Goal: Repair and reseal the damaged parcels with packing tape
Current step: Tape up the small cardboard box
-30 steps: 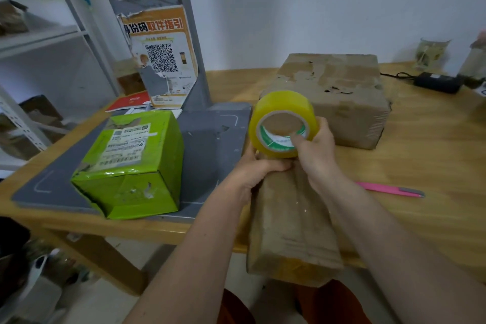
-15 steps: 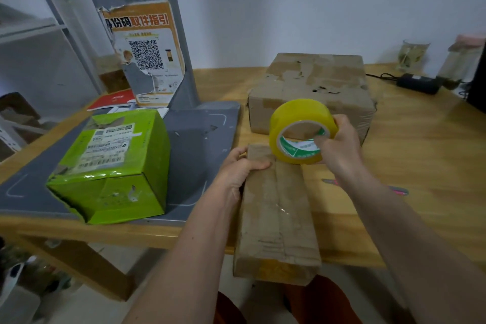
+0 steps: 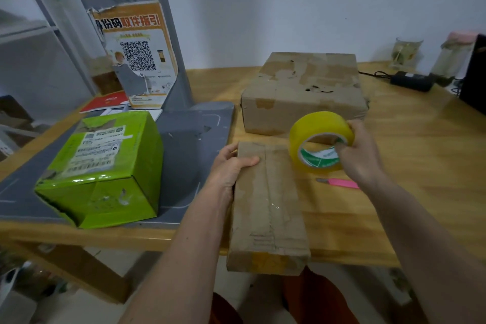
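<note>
Head view: left hand [image 3: 231,166] gripping the far left corner of the long parcel [image 3: 265,205], thumb flat on top, near end jutting past the table [image 3: 420,166] edge. Right hand [image 3: 360,155] clasping the tape roll [image 3: 319,141] just above the parcel's far right corner. Beyond the parcel a big box [image 3: 305,92], left of it a green box [image 3: 105,166], right of it a pink knife [image 3: 339,182].

I see the long parcel [image 3: 265,208] overhanging the table [image 3: 420,179] edge, the large carton [image 3: 302,92] behind it, the labelled box [image 3: 102,168] left, and the utility knife [image 3: 339,182] right.
</note>
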`<state>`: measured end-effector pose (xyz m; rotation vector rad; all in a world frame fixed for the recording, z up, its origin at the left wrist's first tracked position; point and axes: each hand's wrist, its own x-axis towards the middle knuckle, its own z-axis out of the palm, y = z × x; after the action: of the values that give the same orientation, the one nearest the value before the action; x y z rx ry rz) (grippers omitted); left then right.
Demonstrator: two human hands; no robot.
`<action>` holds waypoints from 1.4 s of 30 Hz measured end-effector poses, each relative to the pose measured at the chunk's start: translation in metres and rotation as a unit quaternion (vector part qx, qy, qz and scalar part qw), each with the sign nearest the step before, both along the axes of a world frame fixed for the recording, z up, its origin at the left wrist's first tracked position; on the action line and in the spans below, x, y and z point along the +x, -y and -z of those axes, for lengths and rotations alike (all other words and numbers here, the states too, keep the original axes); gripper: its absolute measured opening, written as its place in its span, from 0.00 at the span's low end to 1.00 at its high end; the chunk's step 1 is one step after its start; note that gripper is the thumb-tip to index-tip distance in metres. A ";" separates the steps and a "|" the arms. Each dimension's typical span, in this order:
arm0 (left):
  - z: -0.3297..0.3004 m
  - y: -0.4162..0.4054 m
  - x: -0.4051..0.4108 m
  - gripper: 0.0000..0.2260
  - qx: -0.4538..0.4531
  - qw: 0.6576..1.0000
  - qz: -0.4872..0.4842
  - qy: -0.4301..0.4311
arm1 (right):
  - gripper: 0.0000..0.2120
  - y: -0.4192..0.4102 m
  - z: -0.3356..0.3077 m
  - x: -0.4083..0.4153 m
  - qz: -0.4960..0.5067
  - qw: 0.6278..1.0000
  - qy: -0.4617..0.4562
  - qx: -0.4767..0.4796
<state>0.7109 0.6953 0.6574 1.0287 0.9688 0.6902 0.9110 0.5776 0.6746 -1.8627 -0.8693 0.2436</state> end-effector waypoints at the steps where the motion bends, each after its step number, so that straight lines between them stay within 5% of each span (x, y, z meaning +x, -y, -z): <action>1: 0.001 0.000 0.000 0.28 0.003 1.000 -0.003 0.002 | 0.13 -0.001 0.005 -0.001 -0.002 1.000 -0.002 -0.005; 8: 0.004 0.000 -0.007 0.28 0.025 0.999 0.030 -0.002 | 0.13 -0.006 0.030 -0.002 0.009 0.999 -0.021 -0.027; 11: -0.004 0.000 -0.007 0.31 0.150 0.975 0.081 -0.145 | 0.15 -0.007 0.032 -0.003 0.008 0.999 -0.023 -0.031; 12: -0.007 0.000 -0.005 0.32 0.246 0.929 0.108 -0.254 | 0.15 -0.007 0.032 -0.004 0.007 0.999 -0.020 -0.034; 14: -0.011 0.003 0.003 0.36 0.423 0.766 0.181 -0.448 | 0.14 -0.009 0.033 -0.006 0.007 0.999 -0.010 -0.030; 16: -0.015 0.009 0.012 0.42 0.453 0.674 0.251 -0.527 | 0.14 -0.010 0.033 -0.009 0.007 1.000 -0.008 -0.027; 22: -0.019 0.023 0.040 0.50 0.461 0.621 0.320 -0.547 | 0.15 -0.010 0.030 -0.011 0.014 0.999 0.000 -0.040; 27: -0.012 0.026 0.047 0.43 0.486 0.632 0.289 -0.530 | 0.15 -0.008 0.030 -0.011 0.007 0.999 0.010 -0.045; 32: -0.019 0.024 0.042 0.41 0.381 0.691 0.230 -0.570 | 0.14 -0.006 0.028 -0.011 -0.014 0.998 0.010 -0.061; 36: -0.023 0.024 0.041 0.39 0.389 0.730 0.200 -0.524 | 0.14 -0.003 0.023 -0.010 -0.030 0.996 0.017 -0.085; 39: -0.026 0.020 0.035 0.36 0.369 0.792 0.168 -0.458 | 0.16 -0.003 0.010 -0.011 -0.032 0.996 0.041 -0.072; 42: -0.032 0.014 0.028 0.36 0.305 0.891 0.131 -0.310 | 0.21 -0.003 -0.017 -0.015 -0.016 0.999 0.047 0.019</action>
<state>0.7392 0.6811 0.6893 1.9829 1.1456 0.4412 0.8960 0.5807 0.6918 -1.8386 -0.9616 0.1585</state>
